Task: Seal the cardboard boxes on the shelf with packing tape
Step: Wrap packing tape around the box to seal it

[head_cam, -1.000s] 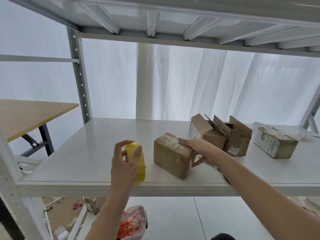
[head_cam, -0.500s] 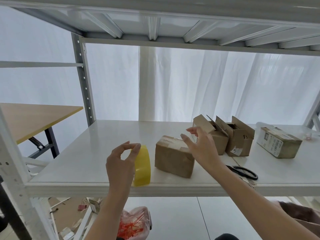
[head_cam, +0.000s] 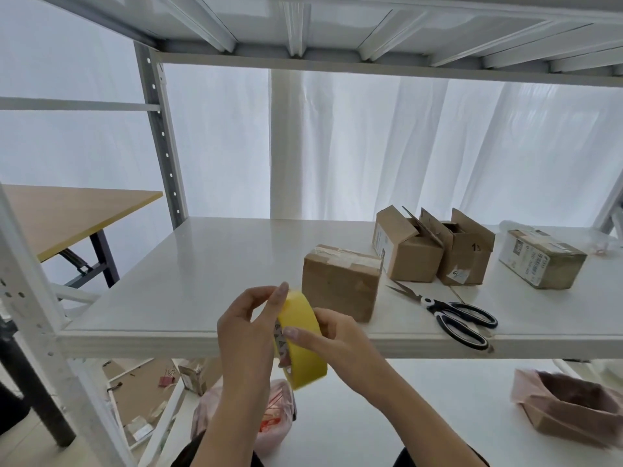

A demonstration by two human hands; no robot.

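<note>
Shelf [head_cam: 209,271] carries four boxes. Shut box [head_cam: 340,291] sits near the front, long axis left-right. Behind it, left open box [head_cam: 409,261] touches right open box [head_cam: 463,261], flaps up, contents hidden. Taped box [head_cam: 542,264] is far right. Left hand [head_cam: 242,335] and right hand [head_cam: 344,345] hold one yellow roll [head_cam: 300,311] just before the shelf edge. It's standing on edge, hole facing left, each grip pinching it. One scissors [head_cam: 455,318], tips pointing back-left.

I saw the left hand [head_cam: 246,335] and right hand [head_cam: 340,338] gripping the yellow tape roll [head_cam: 303,335] together. Just beyond the fingertips [head_cam: 282,291] sat a taped cardboard box [head_cam: 340,288] on the shelf [head_cam: 202,264], with scissors [head_cam: 451,315] to their right.
</note>
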